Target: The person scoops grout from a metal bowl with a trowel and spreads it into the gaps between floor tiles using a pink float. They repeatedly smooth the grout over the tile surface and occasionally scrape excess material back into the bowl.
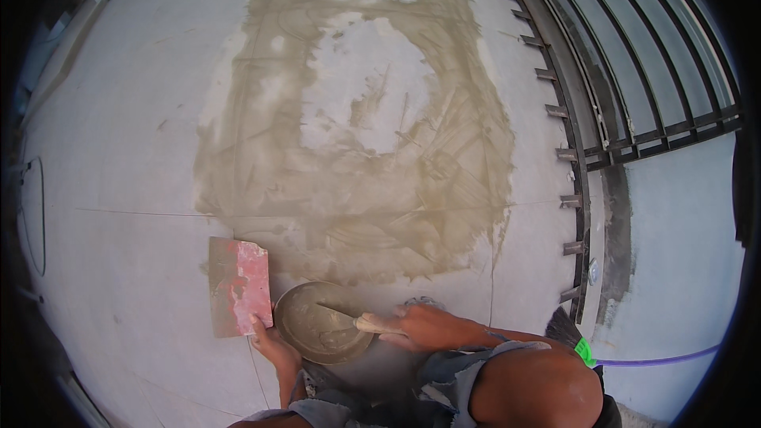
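Observation:
My left hand (273, 342) grips the lower right edge of a flat rectangular red spreader (252, 285), its left part coated with grey-brown paste. Just right of it on the floor is a round bowl (290, 295) holding wet grey-brown grout (329, 341). My right hand (422, 326) is wrapped around the wooden handle of a small trowel (339, 315), whose blade dips into the grout. Ahead of the bowl, a wide area of smeared grout (357, 230) covers the floor tiles and their joints, around a paler patch in the middle.
Pale tiles (143, 269) spread to the left. Along the right runs a dark metal rail (585, 214) with short projecting tabs, beside a barred metal gate (658, 55). A broom (575, 337) with black bristles and a purple handle lies near my right knee (539, 388).

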The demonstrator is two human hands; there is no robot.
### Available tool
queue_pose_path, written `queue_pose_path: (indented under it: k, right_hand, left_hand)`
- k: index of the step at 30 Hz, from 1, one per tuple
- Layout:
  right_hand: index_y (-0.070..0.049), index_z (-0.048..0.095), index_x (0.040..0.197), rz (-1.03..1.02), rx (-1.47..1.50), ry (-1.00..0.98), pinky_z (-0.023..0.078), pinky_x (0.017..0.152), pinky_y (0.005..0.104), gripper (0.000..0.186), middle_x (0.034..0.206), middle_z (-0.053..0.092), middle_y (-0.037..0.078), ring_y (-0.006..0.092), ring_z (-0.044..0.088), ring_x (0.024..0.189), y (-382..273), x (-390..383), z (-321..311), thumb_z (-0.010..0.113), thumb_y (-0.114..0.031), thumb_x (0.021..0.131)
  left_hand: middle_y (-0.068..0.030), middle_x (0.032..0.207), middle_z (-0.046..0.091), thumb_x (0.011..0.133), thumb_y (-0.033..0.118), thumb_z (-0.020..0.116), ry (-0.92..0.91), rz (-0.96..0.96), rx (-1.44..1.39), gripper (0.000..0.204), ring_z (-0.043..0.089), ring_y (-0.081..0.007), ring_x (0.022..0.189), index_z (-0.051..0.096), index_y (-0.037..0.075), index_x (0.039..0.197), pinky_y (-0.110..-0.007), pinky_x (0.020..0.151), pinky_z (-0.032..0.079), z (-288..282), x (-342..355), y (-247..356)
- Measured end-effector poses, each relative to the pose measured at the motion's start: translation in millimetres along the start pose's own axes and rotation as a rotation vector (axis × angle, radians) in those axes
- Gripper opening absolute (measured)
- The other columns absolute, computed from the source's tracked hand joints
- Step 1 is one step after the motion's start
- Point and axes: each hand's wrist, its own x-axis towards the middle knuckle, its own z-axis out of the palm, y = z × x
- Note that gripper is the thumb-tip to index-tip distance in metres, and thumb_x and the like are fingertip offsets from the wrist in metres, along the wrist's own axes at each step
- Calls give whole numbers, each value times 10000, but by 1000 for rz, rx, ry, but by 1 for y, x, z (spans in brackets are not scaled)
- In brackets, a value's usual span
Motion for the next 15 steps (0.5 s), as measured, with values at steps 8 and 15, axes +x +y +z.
queue_pose_path:
  k: [8,15]
  right_hand:
    - [-207,488,1587,66,43,-61,537,767,520,554,973,647,267,462,656,824,-1,-4,0,614,-308,1057]
    - [-216,529,1565,155,-5,-73,553,788,495,544,999,661,258,445,674,851,6,-21,-9,644,-324,1044]
  left_hand:
    - [-157,1139,705,1104,437,564,-54,-21,4,512,677,-263,1074,647,-55,1218,-415,979,543,10,-11,13]
    - [-174,1139,715,1103,385,579,-19,-36,-80,484,672,-252,1060,653,-80,1214,-410,990,532,26,-13,1]
